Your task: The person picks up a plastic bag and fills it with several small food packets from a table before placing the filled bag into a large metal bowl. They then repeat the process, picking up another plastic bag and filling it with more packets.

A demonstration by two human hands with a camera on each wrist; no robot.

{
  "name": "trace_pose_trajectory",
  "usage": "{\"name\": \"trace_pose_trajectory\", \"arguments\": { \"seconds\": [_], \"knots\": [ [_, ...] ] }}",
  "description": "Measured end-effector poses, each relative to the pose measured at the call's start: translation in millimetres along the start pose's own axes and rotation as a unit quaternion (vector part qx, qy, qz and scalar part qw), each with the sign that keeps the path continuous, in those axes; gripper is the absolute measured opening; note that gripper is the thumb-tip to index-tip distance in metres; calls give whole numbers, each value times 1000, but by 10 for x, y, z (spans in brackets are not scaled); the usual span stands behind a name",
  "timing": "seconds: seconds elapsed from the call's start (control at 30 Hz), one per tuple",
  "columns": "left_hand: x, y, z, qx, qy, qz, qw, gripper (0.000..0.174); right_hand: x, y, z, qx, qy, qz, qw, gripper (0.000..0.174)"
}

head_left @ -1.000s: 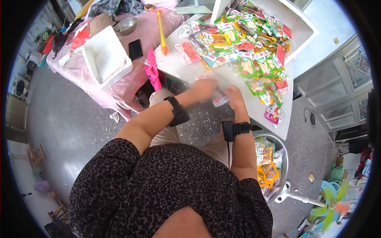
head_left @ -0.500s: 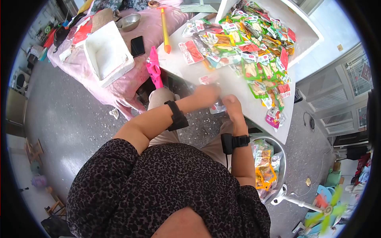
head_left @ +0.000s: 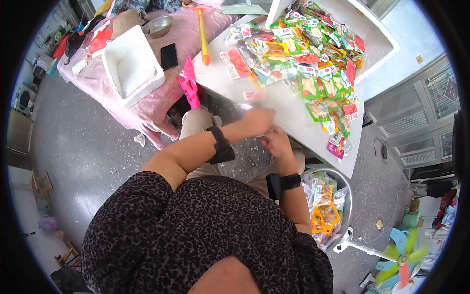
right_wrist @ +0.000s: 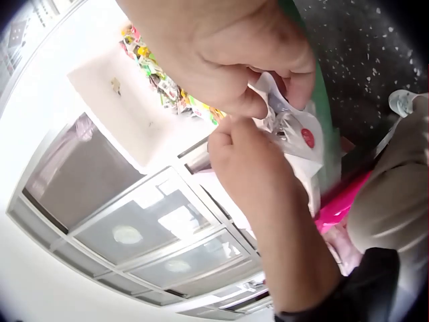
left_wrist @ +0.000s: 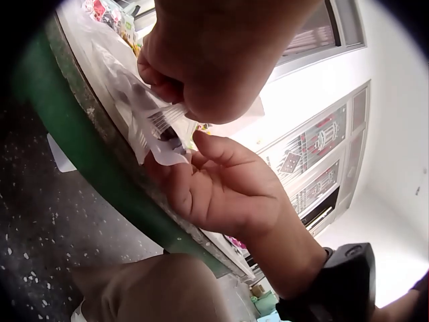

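Observation:
In front of the person, at the near edge of the white table (head_left: 313, 142), both hands meet over a clear-and-white plastic packet (left_wrist: 157, 124). The left hand (head_left: 259, 121) has curled fingers and grips the packet's upper part. Thumb and fingers of the right hand (head_left: 277, 142) pinch its edge close by, seen best in the left wrist view. A red round mark and dark contents show on the packet in the right wrist view. Just beyond the left hand lies a clear packet with a red-and-white label (head_left: 253, 95). Both hands hide most of the held packet from the head view.
A heap of food packets (head_left: 313, 63) spills from a white foam box (head_left: 382, 44) across the table. A metal basin (head_left: 348, 206) of packets stands by the right arm. Left is a pink-covered surface (head_left: 171, 93) with a foam tray (head_left: 132, 73), phone (head_left: 169, 57) and yellow stick (head_left: 203, 39).
The right hand has come in toward the person and leftward, close against the left hand. The left hand has shifted slightly right. The packet between them is now mostly covered.

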State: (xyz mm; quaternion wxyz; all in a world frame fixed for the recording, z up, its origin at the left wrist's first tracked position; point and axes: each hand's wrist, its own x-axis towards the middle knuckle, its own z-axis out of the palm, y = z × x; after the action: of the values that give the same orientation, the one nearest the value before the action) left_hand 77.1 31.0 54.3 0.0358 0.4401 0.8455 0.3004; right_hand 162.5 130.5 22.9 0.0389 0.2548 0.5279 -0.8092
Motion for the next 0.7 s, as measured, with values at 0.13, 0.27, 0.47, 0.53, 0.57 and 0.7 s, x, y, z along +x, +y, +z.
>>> {"name": "trace_pose_trajectory", "arguments": {
  "seconds": [0.13, 0.27, 0.47, 0.53, 0.57, 0.7],
  "knots": [
    [-41, 58, -63, 40, -21, 12, 999, 12, -134, -26, 19, -151, 51, -78, 984, 18],
    [-90, 63, -92, 62, -3, 64, 996, 11, -207, -218, 15, -187, 95, -128, 969, 12],
    [-79, 236, -167, 46, -6, 88, 995, 12, 9, -347, 142, -30, 95, -138, 985, 16],
    [-49, 237, -148, 65, 11, 80, 995, 14, 134, -311, 189, 78, 95, -159, 980, 17],
    [-21, 187, -106, 68, 25, 77, 994, 15, 208, -287, 188, 132, 94, -168, 972, 17],
    [28, 42, 0, 65, 53, 59, 995, 20, 407, -241, 121, 204, 31, -155, 966, 19]
  ]
}}
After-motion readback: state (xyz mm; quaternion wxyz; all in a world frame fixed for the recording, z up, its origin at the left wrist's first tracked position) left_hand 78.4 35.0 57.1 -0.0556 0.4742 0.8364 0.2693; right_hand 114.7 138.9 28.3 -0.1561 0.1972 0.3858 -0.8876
